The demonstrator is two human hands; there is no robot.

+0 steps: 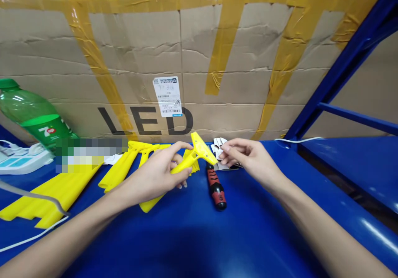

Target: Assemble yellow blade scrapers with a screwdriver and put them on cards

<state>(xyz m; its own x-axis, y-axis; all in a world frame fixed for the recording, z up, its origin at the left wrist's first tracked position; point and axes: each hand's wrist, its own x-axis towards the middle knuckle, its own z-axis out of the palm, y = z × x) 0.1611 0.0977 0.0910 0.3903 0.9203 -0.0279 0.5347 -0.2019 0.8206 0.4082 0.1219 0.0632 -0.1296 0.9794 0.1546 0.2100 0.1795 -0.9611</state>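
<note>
My left hand (164, 168) is closed around the handle of a yellow plastic scraper (202, 148), whose wide flat head points up and to the right. Just right of that head, my right hand (244, 151) has its thumb and fingers pinched together; whatever lies between them is too small to tell. Behind its fingertips are white card pieces (219, 142), partly hidden. A red and black screwdriver handle (217, 188) lies below the scraper head. Under and behind my left hand, more yellow scrapers (120, 170) rest on the blue surface, partly covered.
Several yellow handle pieces (62, 191) lie side by side at the left. Behind them stand a green bottle (46, 122) and a white power strip (26, 159) with cables. A large taped cardboard box (139, 54) closes off the back; a blue metal post (336, 72) slants up at the right.
</note>
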